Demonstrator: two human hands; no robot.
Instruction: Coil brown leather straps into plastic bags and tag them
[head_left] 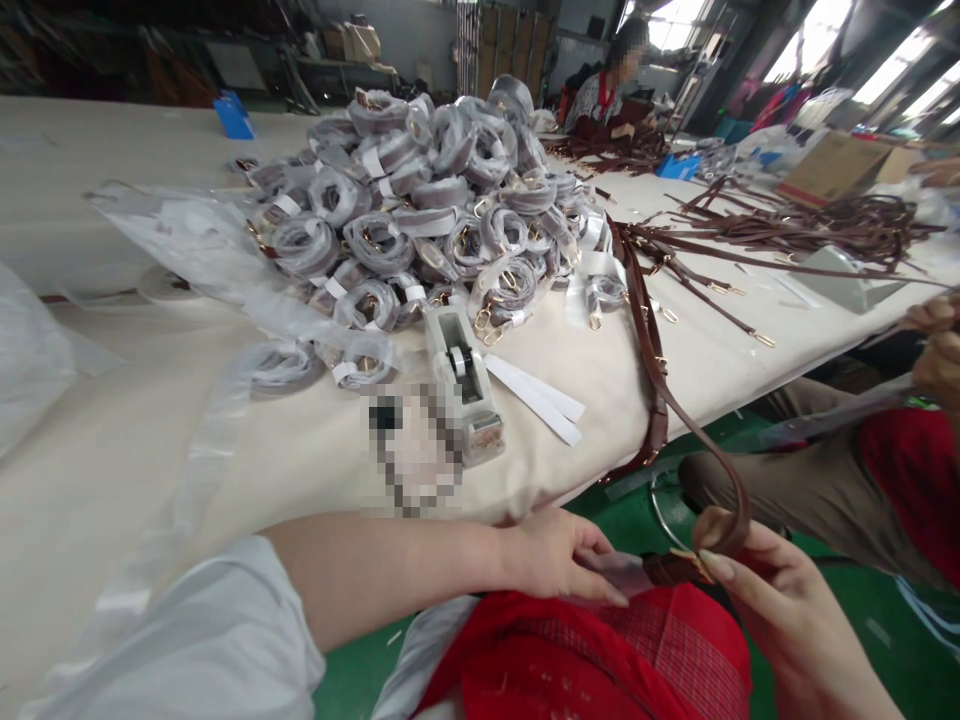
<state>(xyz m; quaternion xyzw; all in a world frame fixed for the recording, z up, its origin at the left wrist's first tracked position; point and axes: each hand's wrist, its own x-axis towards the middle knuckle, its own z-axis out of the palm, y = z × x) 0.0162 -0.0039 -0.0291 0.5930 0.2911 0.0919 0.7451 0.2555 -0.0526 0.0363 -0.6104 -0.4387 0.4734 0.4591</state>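
My right hand point(757, 580) grips the end of a brown leather strap point(660, 400) that hangs off the table edge and loops back to my fingers. My left hand point(559, 555) pinches a thin clear plastic sleeve point(619, 572) at the strap's end, just above my red lap. Both hands sit below the cream table point(90, 440) at its front edge.
A large pile of plastic-wrapped coiled straps point(427, 200) fills the table's middle, with a tape dispenser point(465, 385) and white strips point(540, 398) in front. Loose brown straps point(810, 225) lie at right. A person's hand point(937, 345) works at right; another person point(619, 85) sits far back.
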